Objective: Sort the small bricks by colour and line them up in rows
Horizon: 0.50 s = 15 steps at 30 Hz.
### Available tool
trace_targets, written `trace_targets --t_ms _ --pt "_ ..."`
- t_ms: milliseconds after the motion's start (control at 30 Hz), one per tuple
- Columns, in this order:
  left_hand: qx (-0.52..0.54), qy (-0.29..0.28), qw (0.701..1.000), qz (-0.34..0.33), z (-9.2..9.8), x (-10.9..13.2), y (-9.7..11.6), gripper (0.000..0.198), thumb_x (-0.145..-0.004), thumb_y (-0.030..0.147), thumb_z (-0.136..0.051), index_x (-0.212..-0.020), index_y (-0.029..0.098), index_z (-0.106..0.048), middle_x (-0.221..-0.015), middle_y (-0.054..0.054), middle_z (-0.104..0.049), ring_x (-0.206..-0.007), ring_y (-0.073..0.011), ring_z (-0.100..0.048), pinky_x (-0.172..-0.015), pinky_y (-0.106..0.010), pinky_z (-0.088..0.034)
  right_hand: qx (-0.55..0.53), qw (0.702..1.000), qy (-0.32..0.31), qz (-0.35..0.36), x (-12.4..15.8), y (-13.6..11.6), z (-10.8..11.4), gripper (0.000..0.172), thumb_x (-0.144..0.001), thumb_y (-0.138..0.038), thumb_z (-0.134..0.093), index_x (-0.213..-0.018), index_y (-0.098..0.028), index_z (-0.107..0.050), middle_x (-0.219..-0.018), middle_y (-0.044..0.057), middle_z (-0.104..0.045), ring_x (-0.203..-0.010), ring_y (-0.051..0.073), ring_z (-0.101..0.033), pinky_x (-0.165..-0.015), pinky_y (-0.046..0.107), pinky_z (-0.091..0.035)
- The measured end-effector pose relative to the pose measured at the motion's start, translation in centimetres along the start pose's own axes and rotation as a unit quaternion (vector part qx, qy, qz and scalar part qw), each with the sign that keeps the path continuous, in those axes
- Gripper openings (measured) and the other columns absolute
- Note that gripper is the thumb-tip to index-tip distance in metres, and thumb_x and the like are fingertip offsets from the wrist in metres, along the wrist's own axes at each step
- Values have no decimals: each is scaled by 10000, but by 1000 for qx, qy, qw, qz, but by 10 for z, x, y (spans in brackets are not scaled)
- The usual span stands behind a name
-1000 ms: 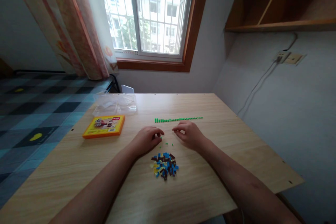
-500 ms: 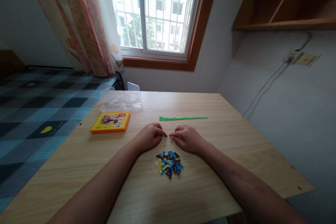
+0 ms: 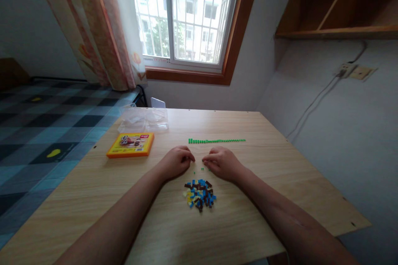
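Both of my hands rest on the wooden table (image 3: 255, 211), knuckles up and fingers curled in. My left hand (image 3: 175, 161) and my right hand (image 3: 221, 162) sit a small gap apart. Their fingertips are pinched; what they hold, if anything, is too small to see. Between them and just in front lie a few tiny loose green bricks (image 3: 202, 169). Nearer to me is a small heap of blue, brown and yellow bricks (image 3: 199, 194). Beyond my hands a long straight row of green bricks (image 3: 216, 140) runs across the table.
An orange-yellow box (image 3: 131, 145) lies at the left of the table, with a clear plastic container (image 3: 143, 119) behind it. A bed with a checked cover (image 3: 46, 132) stands to the left. Window and curtain are behind, a wall with a socket on the right.
My hands came together from a wider gap, fingertips almost meeting half a second ago, and have now drawn slightly apart. The camera view shifted a little.
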<state>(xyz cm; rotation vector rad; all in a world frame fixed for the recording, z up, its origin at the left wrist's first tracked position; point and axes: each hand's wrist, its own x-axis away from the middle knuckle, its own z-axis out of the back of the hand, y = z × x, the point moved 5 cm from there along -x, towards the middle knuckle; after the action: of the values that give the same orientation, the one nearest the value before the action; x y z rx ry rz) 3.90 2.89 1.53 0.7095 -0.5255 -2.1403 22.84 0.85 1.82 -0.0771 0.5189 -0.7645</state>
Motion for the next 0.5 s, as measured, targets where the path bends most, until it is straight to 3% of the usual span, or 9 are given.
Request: trace_targets --t_ms 200,367,500 --pt "11 -3 1000 6 4 1 0 253 -782 115 -536 -832 193 -771 -866 -54 -712 -831 -176 -653 -792 -283 -518 63 995 -4 -84 12 44 19 122 -868 -183 -649 -808 -218 -750 -812 43 -717 -830 197 -625 -794 302 -433" --pt "8 -11 1000 6 5 0 -4 249 -817 156 -532 -850 198 -775 -884 -58 -713 -843 -183 -659 -814 -294 -516 81 967 -42 -236 37 99 40 132 -864 -245 -633 -848 -246 -764 -877 27 -753 -859 193 -647 -773 273 -430" --pt "1 -15 1000 12 6 0 -7 249 -835 185 -530 -868 205 -775 -899 -56 -721 -835 -183 -661 -801 -291 -516 90 948 -27 -303 58 141 58 145 -843 -260 -640 -850 -247 -784 -890 32 -767 -823 187 -666 -713 258 -433"
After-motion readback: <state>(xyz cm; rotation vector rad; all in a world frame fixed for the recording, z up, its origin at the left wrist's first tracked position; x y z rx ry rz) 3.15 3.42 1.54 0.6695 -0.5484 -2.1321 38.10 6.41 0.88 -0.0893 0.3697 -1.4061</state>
